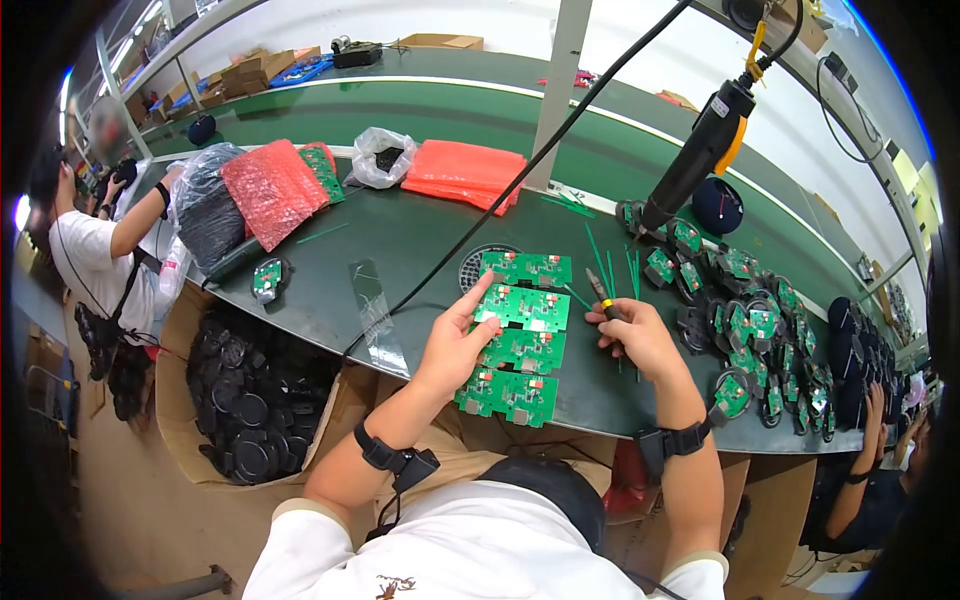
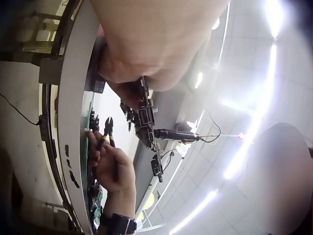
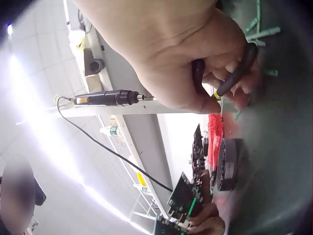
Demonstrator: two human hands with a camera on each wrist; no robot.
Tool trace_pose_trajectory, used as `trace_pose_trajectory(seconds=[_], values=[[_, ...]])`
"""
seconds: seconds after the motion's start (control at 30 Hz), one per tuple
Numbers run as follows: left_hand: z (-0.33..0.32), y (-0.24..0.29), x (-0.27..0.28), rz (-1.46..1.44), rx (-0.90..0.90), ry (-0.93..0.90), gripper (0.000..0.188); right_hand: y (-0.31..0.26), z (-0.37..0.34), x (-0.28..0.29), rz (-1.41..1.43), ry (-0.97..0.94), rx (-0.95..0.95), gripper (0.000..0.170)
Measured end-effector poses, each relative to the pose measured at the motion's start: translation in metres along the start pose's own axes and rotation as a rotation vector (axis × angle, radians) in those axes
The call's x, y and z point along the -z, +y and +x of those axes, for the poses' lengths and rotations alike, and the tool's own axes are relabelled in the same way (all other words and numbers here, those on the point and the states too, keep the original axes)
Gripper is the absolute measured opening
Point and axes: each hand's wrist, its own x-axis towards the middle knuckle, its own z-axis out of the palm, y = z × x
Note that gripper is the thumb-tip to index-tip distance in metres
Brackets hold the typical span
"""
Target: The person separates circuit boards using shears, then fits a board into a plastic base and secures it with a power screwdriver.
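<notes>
1. Left hand (image 1: 458, 345) grips a row of green circuit boards (image 1: 527, 350) over the table (image 1: 610, 405), near centre.
2. Right hand (image 1: 642, 338), just right of them, holds cutters (image 1: 606, 303).
3. Green strips (image 1: 597, 257) lie farther off.

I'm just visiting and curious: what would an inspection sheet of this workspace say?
Surface: dark green bench, partly covered.
Job's things: green circuit boards and cutters, both held.
Clutter: loose green strips; red bubble wrap; piled round modules on the right.
Hands: left hand grips the boards; right hand holds the cutters.
Cables: black cable slants across the bench.
Surroundings: hanging power screwdriver; cardboard box of black parts; another person on the left.
</notes>
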Motion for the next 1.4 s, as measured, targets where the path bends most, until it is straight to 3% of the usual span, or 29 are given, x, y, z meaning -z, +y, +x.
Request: trace_pose_trajectory(seconds=[0.03, 0.13, 0.3, 0.63, 0.7, 0.73, 0.77, 0.83, 0.87, 0.97, 1.1, 1.3, 1.37, 1.4], values=[[-0.001, 0.002, 0.0, 0.006, 0.003, 0.002, 0.069, 0.0, 0.004, -0.001, 0.006, -0.003, -0.002, 0.037], [-0.003, 0.004, 0.002, 0.023, 0.044, 0.041, 0.069, 0.005, 0.025, 0.001, -0.67, 0.305, 0.261, 0.05], [-0.005, 0.004, 0.004, 0.031, 0.027, 0.036, 0.07, 0.006, 0.048, 0.011, -0.686, 0.382, 0.263, 0.053], [0.005, -0.01, 0.002, 0.05, -0.06, -0.001, 0.07, 0.018, 0.051, -0.028, -1.125, 0.584, 0.406, 0.048], [0.004, -0.009, 0.001, 0.054, -0.067, 0.002, 0.071, 0.019, 0.055, -0.026, -0.917, 0.667, 0.734, 0.049], [0.005, -0.009, 0.001, 0.043, -0.082, -0.032, 0.071, 0.014, 0.054, -0.025, -0.705, 0.551, 0.629, 0.05], [0.006, -0.008, 0.001, 0.032, -0.099, -0.066, 0.072, 0.008, 0.053, -0.025, -0.706, 0.544, 0.636, 0.05], [0.005, -0.002, 0.0, 0.053, -0.043, -0.08, 0.072, -0.015, 0.038, -0.031, 0.288, 0.047, 0.081, 0.048], [0.009, -0.009, 0.001, 0.078, -0.079, -0.119, 0.071, -0.012, 0.038, -0.032, 0.459, -0.134, 0.085, 0.044], [0.011, -0.012, 0.006, 0.109, -0.131, -0.146, 0.068, -0.004, 0.044, -0.031, 0.417, -0.047, 0.138, 0.038], [0.005, 0.009, 0.029, 0.263, -0.073, -0.102, 0.06, -0.013, 0.054, -0.026, 0.496, 0.1, 0.147, 0.034], [-0.014, 0.059, 0.094, -0.107, -0.141, -0.225, 0.057, -0.017, 0.085, -0.036, 0.501, 0.024, 0.151, 0.041], [-0.006, 0.065, 0.123, -0.138, -0.186, -0.209, 0.059, -0.02, 0.107, -0.046, 0.488, 0.034, 0.124, 0.038], [0.001, 0.066, 0.135, -0.176, -0.186, -0.138, 0.058, -0.019, 0.119, -0.051, 0.487, 0.039, 0.133, 0.045]])
